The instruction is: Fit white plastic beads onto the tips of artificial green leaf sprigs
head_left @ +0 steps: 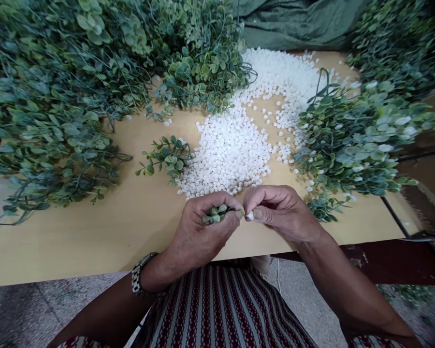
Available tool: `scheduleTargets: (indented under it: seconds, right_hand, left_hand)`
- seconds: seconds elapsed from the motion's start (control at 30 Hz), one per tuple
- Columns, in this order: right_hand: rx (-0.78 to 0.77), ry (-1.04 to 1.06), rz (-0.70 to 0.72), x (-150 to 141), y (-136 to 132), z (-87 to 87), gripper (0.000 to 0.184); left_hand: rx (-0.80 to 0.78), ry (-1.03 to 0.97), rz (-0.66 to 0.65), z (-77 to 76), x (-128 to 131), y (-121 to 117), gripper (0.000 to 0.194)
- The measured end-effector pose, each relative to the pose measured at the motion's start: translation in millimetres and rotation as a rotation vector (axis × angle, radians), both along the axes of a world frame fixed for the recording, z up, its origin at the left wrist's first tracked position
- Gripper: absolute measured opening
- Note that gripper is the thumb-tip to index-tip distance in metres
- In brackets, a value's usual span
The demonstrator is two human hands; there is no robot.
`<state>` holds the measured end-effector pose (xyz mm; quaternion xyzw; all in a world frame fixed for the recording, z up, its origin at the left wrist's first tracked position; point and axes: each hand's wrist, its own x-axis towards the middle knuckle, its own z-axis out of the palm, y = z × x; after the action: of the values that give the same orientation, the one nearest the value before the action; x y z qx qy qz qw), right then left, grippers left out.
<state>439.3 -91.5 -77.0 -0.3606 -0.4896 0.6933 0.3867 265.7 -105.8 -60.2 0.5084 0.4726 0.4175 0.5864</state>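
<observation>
My left hand is closed around a sprig of artificial greenery, with its tip pinched between thumb and forefinger. Close against that tip, my right hand pinches a small white bead-like bud between thumb and forefinger. The two hands meet just above the table's front part. Beyond them lies a heap of the same white buds. A leafy sprig rests against the heap's left edge, its stem end running toward my left hand. Whether bud and sprig tip touch is too small to tell.
Piles of green artificial foliage cover the left and back of the table. On the right sits a bunch with white buds among its leaves. More loose buds spread toward a dark green cloth at the back.
</observation>
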Motion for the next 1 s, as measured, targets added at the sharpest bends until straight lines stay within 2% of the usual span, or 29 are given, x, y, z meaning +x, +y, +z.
scheduleTargets:
  seconds: [0.2, 0.63, 1.0]
  right_hand:
    - [0.032, -0.012, -0.006, -0.3, -1.0, -1.5, 0.015]
    - [0.134, -0.044, -0.039, 0.7, -2.7, -6.2, 0.006]
    - [0.129, -0.078, -0.045, 0.1, -2.8, -3.9, 0.009]
  left_hand:
    - [0.002, 0.012, 0.003, 0.3, -0.2, 0.1, 0.012]
    - [0.111, 0.085, -0.02, 2.2, 0.7, -1.2, 0.014]
    - [0.171, 0.095, -0.042, 1.2, 0.4, -1.0, 0.015]
